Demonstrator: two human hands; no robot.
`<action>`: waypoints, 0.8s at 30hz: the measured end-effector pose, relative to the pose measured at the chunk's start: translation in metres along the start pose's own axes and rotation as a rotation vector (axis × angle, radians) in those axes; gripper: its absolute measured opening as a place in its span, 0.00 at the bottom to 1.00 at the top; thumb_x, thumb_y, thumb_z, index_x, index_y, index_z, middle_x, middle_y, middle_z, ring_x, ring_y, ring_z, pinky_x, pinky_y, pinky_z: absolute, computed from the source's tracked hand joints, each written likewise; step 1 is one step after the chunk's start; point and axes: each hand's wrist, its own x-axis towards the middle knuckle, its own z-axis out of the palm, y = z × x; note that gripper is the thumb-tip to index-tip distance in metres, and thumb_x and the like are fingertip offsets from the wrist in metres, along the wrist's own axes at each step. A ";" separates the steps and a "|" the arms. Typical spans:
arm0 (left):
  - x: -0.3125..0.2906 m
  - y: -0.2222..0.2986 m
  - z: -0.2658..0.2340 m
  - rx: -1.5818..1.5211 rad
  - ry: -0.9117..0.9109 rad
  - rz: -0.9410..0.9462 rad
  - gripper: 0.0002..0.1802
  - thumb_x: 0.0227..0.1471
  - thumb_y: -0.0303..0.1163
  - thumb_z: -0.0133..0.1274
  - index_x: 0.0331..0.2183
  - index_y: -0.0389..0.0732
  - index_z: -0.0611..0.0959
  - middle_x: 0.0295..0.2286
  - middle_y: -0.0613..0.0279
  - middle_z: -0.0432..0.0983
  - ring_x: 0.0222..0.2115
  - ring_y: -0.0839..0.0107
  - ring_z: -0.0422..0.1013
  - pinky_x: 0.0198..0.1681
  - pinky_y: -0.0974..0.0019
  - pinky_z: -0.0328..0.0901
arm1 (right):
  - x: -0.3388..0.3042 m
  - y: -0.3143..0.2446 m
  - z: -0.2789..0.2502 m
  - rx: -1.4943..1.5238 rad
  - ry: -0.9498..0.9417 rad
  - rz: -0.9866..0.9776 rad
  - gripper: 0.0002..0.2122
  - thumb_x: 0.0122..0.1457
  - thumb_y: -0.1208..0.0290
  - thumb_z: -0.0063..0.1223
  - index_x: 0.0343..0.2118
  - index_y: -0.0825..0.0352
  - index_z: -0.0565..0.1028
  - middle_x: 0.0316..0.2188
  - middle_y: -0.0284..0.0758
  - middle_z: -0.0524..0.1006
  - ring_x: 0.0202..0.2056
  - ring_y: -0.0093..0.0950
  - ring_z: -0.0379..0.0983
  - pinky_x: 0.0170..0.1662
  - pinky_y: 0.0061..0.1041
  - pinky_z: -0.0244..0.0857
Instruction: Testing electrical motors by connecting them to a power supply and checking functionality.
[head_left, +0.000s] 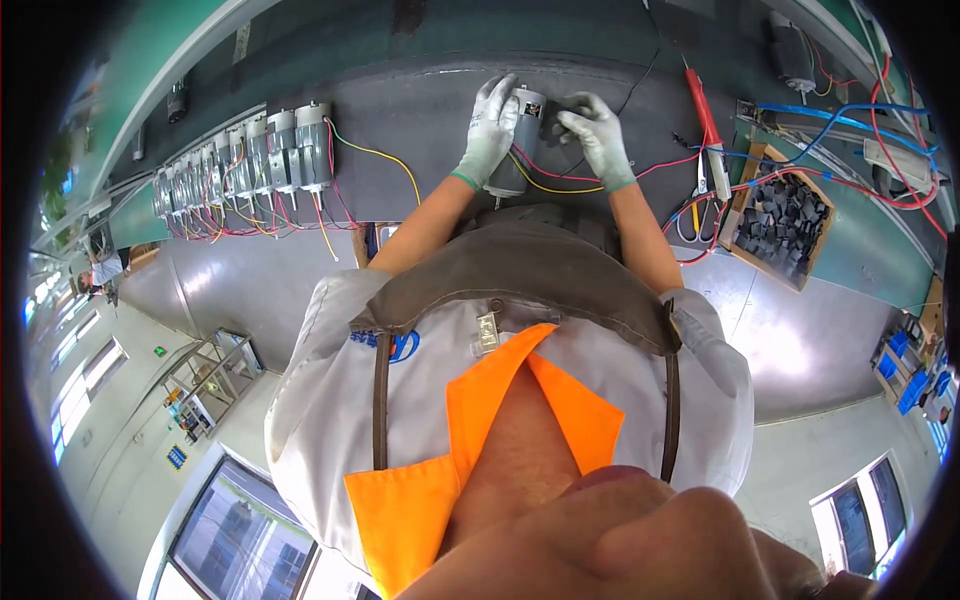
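A grey cylindrical electric motor (520,158) lies on the dark bench, its shaft end toward me. My left hand (490,122), in a white glove with a green cuff, is closed over the motor's left side. A red and a yellow wire (560,188) come off the motor and run to the right, below my right hand. Just right of the motor's far end, my gloved right hand (596,140) has its fingers curled in. Whatever its fingertips pinch is too small and dark to make out.
A row of similar motors (250,158) with loose wires stands at the left. To the right are a red-handled tool (703,110), scissors (688,222), and a wooden box (740,225) of small black parts. Blue and red cables (850,112) hang at the far right.
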 end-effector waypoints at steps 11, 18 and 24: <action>0.007 0.007 -0.002 -0.070 -0.070 0.038 0.18 0.63 0.29 0.46 0.54 0.44 0.77 0.56 0.49 0.63 0.56 0.53 0.65 0.58 0.59 0.63 | 0.024 0.025 0.005 0.136 -0.172 0.046 0.12 0.59 0.79 0.57 0.45 0.68 0.73 0.31 0.33 0.77 0.27 0.20 0.74 0.31 0.19 0.69; 0.017 0.012 0.001 -0.044 -0.154 -0.008 0.17 0.62 0.32 0.50 0.51 0.44 0.78 0.56 0.47 0.63 0.56 0.50 0.63 0.59 0.57 0.60 | 0.036 0.018 -0.002 0.052 -0.221 0.054 0.11 0.58 0.80 0.56 0.44 0.68 0.74 0.32 0.32 0.77 0.28 0.21 0.75 0.29 0.20 0.70; 0.019 -0.003 -0.001 0.102 -0.173 0.077 0.15 0.59 0.33 0.52 0.48 0.43 0.77 0.56 0.44 0.62 0.57 0.45 0.60 0.61 0.50 0.56 | 0.033 0.000 0.005 -0.358 -0.052 0.242 0.29 0.59 0.73 0.59 0.64 0.63 0.62 0.30 0.31 0.77 0.25 0.19 0.74 0.27 0.18 0.69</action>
